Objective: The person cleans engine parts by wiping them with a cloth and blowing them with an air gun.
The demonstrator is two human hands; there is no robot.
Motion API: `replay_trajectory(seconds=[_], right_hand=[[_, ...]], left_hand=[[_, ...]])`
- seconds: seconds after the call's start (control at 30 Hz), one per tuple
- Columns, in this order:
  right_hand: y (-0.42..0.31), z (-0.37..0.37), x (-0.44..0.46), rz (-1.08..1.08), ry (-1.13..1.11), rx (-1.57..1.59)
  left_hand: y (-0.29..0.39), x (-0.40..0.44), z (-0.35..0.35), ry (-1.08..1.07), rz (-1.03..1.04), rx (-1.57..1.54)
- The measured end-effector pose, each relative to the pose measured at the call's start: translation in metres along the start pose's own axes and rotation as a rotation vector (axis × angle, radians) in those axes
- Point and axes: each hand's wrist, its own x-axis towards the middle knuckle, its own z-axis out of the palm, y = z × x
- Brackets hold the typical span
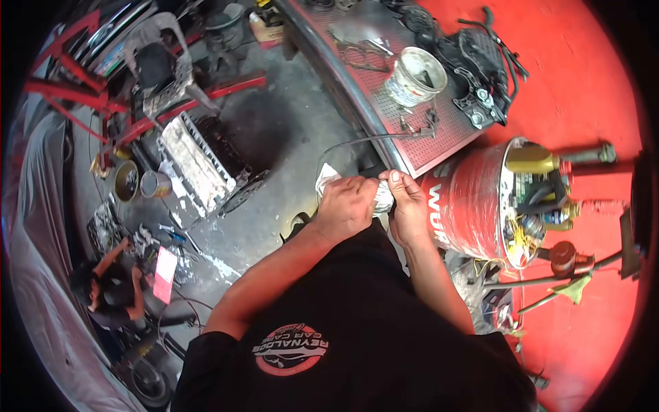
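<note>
Both hands meet at the centre, in front of the black shirt. My left hand (349, 206) is closed round a crumpled white cloth (327, 177), part of which sticks out past the knuckles. My right hand (408, 206) is closed on the same cloth's right part, its thumb raised near the left fingertips. Whether something lies inside the cloth is hidden. Just beyond the hands is the corner of a perforated metal table (439, 147), with a thin dark cable (357, 140) running over its edge.
On the table stand a white bucket (416, 77) and dark engine parts (480, 99). A red drum (467, 199) with bottles is at right. An engine block (195, 165) lies on the floor at left, near a stained chair (161, 69). Another person (110, 292) crouches at lower left.
</note>
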Motion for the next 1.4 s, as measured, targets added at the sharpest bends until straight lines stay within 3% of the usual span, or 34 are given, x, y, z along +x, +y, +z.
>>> replay_trajectory(seconds=[0.07,0.13,0.17,0.2,0.27,0.3,0.33,0.4,0.43,0.47,0.57,0.63,0.73,0.8,0.87,0.9,0.93,1.0,1.07,1.13,1.17,1.2,1.27,1.3,1.33,1.37,1.4], right_hand=[[-0.002,-0.006,-0.002,0.006,0.054,0.032],[-0.001,-0.017,-0.007,0.005,0.003,-0.003],[0.000,-0.018,-0.006,-0.152,-0.045,-0.119],[0.001,-0.023,-0.006,-0.179,-0.023,-0.167],[-0.006,-0.032,-0.007,-0.030,0.120,0.056],[-0.005,-0.043,-0.003,-0.031,0.134,0.002],[-0.002,-0.045,0.001,-0.030,0.143,0.009],[0.007,-0.047,0.011,0.039,0.191,-0.110],[0.016,-0.051,0.017,0.044,0.254,-0.139],[0.014,-0.052,0.022,0.039,0.251,-0.134],[0.008,-0.056,0.030,0.223,0.200,-0.011],[0.004,-0.059,0.051,0.269,0.168,0.179],[-0.007,-0.071,0.087,0.392,0.133,0.317],[-0.004,-0.082,0.108,0.469,0.121,0.327],[0.005,-0.094,0.130,0.171,0.095,-0.071],[0.000,-0.101,0.141,0.140,0.069,-0.137],[-0.001,-0.110,0.156,0.160,0.060,-0.133],[-0.004,-0.128,0.186,-0.270,-0.198,-0.495],[-0.005,-0.142,0.212,-0.247,-0.262,-0.519],[0.003,-0.158,0.234,0.274,-0.044,-0.231],[0.008,-0.164,0.245,0.305,-0.066,-0.234],[0.013,-0.170,0.256,0.296,-0.101,-0.220],[0.022,-0.171,0.267,0.308,-0.148,-0.206],[0.026,-0.166,0.268,0.315,-0.139,-0.186],[0.028,-0.160,0.274,0.307,-0.136,-0.163],[0.029,-0.160,0.276,0.455,-0.106,-0.063],[0.030,-0.161,0.276,0.456,-0.107,-0.061]], left_hand=[[0.012,0.007,0.006,-0.052,-0.008,-0.058],[0.034,0.020,0.011,0.008,-0.936,-1.137],[0.022,0.017,0.024,0.046,-1.159,-1.221],[0.016,0.018,0.024,0.041,-1.296,-1.449],[-0.014,0.011,0.035,0.302,-1.256,-1.411],[-0.028,0.008,0.028,0.271,-1.093,-1.155],[-0.029,0.006,0.035,0.259,-1.096,-1.151],[-0.001,0.007,0.045,-0.212,-0.469,-0.482],[0.017,0.008,0.047,-0.357,-0.516,-0.471],[0.031,0.015,0.051,-0.195,-0.389,-0.367],[0.016,0.027,0.062,-0.242,-0.480,-0.365],[0.008,0.044,0.070,-0.064,-0.282,-0.254],[-0.001,0.065,0.092,0.066,-0.227,-0.236],[-0.006,0.083,0.106,0.035,-0.346,-0.236],[-0.018,0.101,0.125,0.082,-1.114,-0.846],[-0.027,0.105,0.137,0.150,-1.210,-1.043],[-0.036,0.111,0.146,0.161,-1.228,-1.031],[-0.049,0.131,0.155,0.270,-1.565,-1.366],[-0.059,0.143,0.175,0.429,-1.601,-1.235],[-0.077,0.135,0.184,0.410,-1.538,-0.705],[-0.080,0.142,0.188,0.565,-1.398,-0.671],[-0.078,0.152,0.188,0.582,-1.420,-0.655],[-0.072,0.169,0.189,0.336,-1.227,-0.831],[-0.073,0.168,0.200,0.201,-1.296,-1.048],[-0.070,0.169,0.218,0.321,-1.292,-0.985],[-0.073,0.170,0.216,0.290,-1.293,-0.901],[-0.074,0.172,0.216,0.247,-1.295,-0.824]])
